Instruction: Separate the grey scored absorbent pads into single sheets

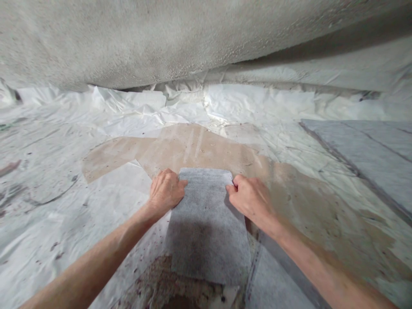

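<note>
A grey, felt-like sheet [207, 227] lies in the middle of the view, its far edge showing fine parallel creases. My left hand [168, 189] pinches its far left corner between thumb and curled fingers. At the far right corner my right hand [249, 195] grips the same sheet in a closed pinch. Beneath and beyond the sheet is a flat brown patch [193, 146] on the whitish, wrinkled covering [96, 231]. The sheet's near part is in shadow.
A large grey rough-textured fabric mass [144, 43] hangs across the top. At the right lies a bigger grey sheet [363, 150] with dark lines. Another grey piece [277, 279] is at the bottom, under my right forearm. Crumpled white plastic [257, 101] runs along the back.
</note>
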